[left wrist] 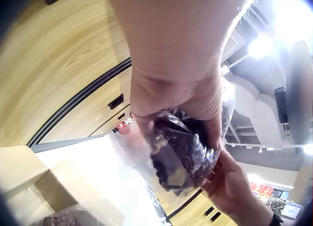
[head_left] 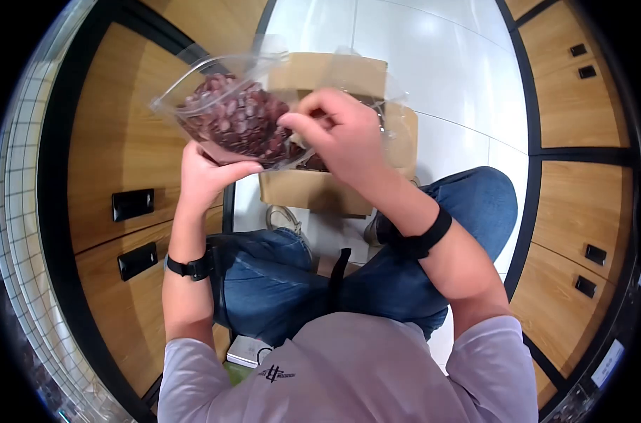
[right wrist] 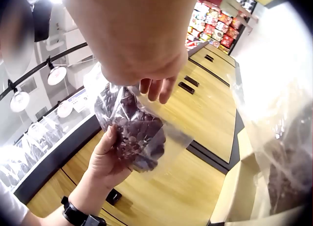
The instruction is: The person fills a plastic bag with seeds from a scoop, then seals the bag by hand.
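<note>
A clear zip bag (head_left: 236, 116) of dark red-brown flat round pieces is held up at the left, tilted, over one side of a cardboard box (head_left: 317, 192). My left hand (head_left: 211, 173) grips it from below, with the thumb along its lower edge. At the bag's right edge, my right hand (head_left: 345, 137) pinches the plastic between thumb and curled fingers. In the left wrist view the right hand's fingertips (left wrist: 209, 179) touch the bag's side. The left thumb (right wrist: 107, 140) presses on the bag in the right wrist view.
The open box stands on the white tiled floor (head_left: 447, 77) between the person's feet. Clear plastic with more dark pieces (right wrist: 288, 172) lies in it. Wooden cabinets (head_left: 133, 134) with black handles line both sides. The person's bent knees (head_left: 479, 204) flank the box.
</note>
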{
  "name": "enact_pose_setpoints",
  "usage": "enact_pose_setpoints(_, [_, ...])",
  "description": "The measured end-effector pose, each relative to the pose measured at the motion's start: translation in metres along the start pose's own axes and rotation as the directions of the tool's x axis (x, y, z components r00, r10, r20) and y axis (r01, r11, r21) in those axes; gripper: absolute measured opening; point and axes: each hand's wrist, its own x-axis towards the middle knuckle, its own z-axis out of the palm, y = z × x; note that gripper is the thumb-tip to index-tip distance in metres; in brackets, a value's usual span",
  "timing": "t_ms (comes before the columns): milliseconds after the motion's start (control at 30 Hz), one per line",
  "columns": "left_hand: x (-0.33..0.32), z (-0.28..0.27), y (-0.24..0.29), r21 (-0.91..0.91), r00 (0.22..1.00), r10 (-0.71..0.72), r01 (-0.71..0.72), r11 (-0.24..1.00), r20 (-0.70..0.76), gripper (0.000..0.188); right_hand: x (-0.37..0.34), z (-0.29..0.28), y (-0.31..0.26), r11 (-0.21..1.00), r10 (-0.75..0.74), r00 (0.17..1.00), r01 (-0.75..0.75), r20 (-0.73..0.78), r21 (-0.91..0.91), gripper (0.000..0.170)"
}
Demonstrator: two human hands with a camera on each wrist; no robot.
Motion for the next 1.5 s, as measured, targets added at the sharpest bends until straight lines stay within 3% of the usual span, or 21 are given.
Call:
enact_pose_setpoints(33, [-0.002,-0.002,-0.005,-0.003,1.0,0.015,-0.015,1.0,-0.025,0.023,-0.003,0.004,0.0,0.966,0.173,0.984,-0.164,-0.032,0.198,0.017])
enact_pose_setpoints(67, [-0.003,-0.005,-0.009,0.003,0.999,0.012,-0.012,1.0,-0.038,0.023,-0.008,0.008,0.006,0.965,0.171,0.985,-0.163,-0.021,0.207,0.017])
enact_pose_setpoints(133, [-0.005,-0.009,-0.016,0.054,0.989,0.09,-0.084,0.995,-0.118,0.029,-0.023,0.019,0.028,0.763,0.463,0.883,-0.354,-0.075,0.54,0.01])
enact_pose_setpoints(167, [-0.004,-0.005,-0.015,-0.009,0.981,0.121,-0.123,0.992,-0.15,0.031,-0.03,0.021,0.036,0.614,0.593,0.805,-0.463,0.014,0.639,0.019])
enact_pose_setpoints(200, [-0.005,-0.005,-0.017,-0.105,0.971,0.058,-0.085,0.991,-0.234,0.027,-0.031,0.031,0.035,0.598,0.594,0.804,-0.466,0.029,0.651,0.019])
enact_pose_setpoints(267, [-0.004,-0.004,-0.022,-0.156,0.951,0.061,-0.112,0.981,-0.302,0.025,-0.034,0.036,0.025,0.166,0.704,0.547,-0.746,0.452,0.645,0.025])
enact_pose_setpoints(467, [0.007,0.005,-0.019,-0.324,0.913,0.099,-0.239,0.915,-0.395,0.038,-0.042,0.053,0.019,0.235,0.653,0.603,-0.736,0.457,0.635,0.031])
enact_pose_setpoints(567, [0.008,0.007,-0.021,-0.292,0.916,0.119,-0.242,0.925,-0.384,0.043,-0.038,0.056,0.025,0.254,0.632,0.619,-0.734,0.467,0.629,0.027])
enact_pose_setpoints(667, [0.011,0.009,-0.023,-0.349,0.912,0.122,-0.27,0.897,-0.391,0.046,-0.037,0.058,0.032,0.346,0.639,0.661,-0.703,0.392,0.621,0.019])
enact_pose_setpoints(733, [0.012,0.009,-0.022,-0.376,0.919,0.124,-0.273,0.885,-0.374,0.048,-0.037,0.055,0.037,0.459,0.551,0.722,-0.681,0.419,0.571,0.015])
enact_pose_setpoints(867, [0.014,0.011,-0.019,-0.455,0.935,0.148,-0.29,0.842,-0.322,0.05,-0.04,0.052,0.032,0.377,0.497,0.755,-0.632,0.428,0.678,0.013])
enact_pose_setpoints(967, [0.014,0.015,-0.019,-0.433,0.933,0.182,-0.309,0.847,-0.31,0.052,-0.041,0.048,0.03,0.414,0.52,0.766,-0.613,0.379,0.673,0.014])
enact_pose_setpoints(1033, [0.013,0.015,-0.02,-0.429,0.938,0.189,-0.304,0.85,-0.291,0.054,-0.044,0.045,0.033,0.532,0.532,0.804,-0.562,0.265,0.634,0.014])
enact_pose_setpoints(1133, [0.014,0.015,-0.022,-0.431,0.943,0.213,-0.307,0.849,-0.254,0.059,-0.043,0.039,0.029,0.611,0.516,0.838,-0.507,0.181,0.608,0.014])
enact_pose_setpoints(1200, [0.015,0.016,-0.019,-0.59,0.955,0.2,-0.294,0.752,-0.222,0.061,-0.043,0.036,0.027,0.578,0.537,0.817,-0.538,0.21,0.614,0.014])
enact_pose_setpoints(1367, [0.02,0.019,-0.017,-0.579,0.954,0.183,-0.29,0.762,-0.238,0.063,-0.044,0.032,0.034,0.527,0.544,0.787,-0.591,0.293,0.61,0.011])
enact_pose_setpoints(1500, [0.023,0.017,-0.012,-0.554,0.942,0.139,-0.295,0.778,-0.306,0.066,-0.045,0.032,0.029,0.562,0.437,0.835,-0.544,0.335,0.623,0.007])
